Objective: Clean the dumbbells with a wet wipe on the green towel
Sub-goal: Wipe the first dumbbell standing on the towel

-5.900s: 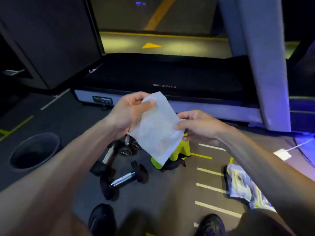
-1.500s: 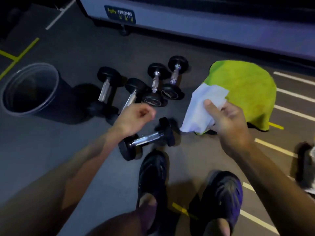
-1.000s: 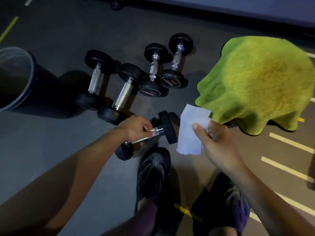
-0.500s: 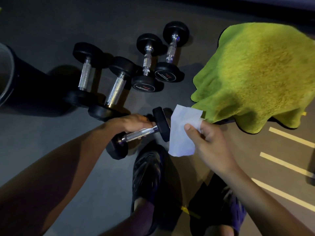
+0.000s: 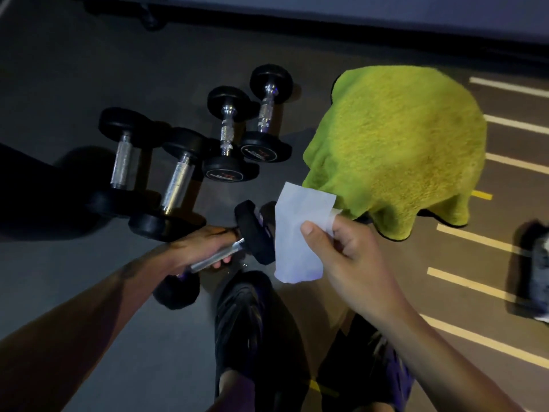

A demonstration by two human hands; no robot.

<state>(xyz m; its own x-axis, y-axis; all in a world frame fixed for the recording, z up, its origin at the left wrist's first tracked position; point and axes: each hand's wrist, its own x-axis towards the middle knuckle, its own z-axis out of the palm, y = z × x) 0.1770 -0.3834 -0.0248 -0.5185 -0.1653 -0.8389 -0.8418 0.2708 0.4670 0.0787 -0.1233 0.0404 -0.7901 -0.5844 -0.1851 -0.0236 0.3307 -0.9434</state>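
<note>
My left hand (image 5: 205,245) grips the chrome handle of a black dumbbell (image 5: 254,233) just above the floor, in front of my feet. One of its heads points toward the wet wipe (image 5: 297,233). The white wipe hangs from my right hand (image 5: 347,251), pinched between thumb and fingers, right beside that dumbbell head. A rumpled green towel (image 5: 398,144) lies on the floor to the right of the wipe. Several other black dumbbells (image 5: 181,176) with chrome handles lie side by side on the floor at the left and centre.
My two dark shoes (image 5: 249,328) stand at the bottom centre. A pack (image 5: 539,263) lies at the right edge on the striped floor. A machine's base (image 5: 326,13) runs along the top. Something dark (image 5: 17,191) sits at the left edge.
My left hand has closed round the nearest dumbbell's handle and lifted it a little. My right hand has kept the wipe next to its head. The view has shifted slightly.
</note>
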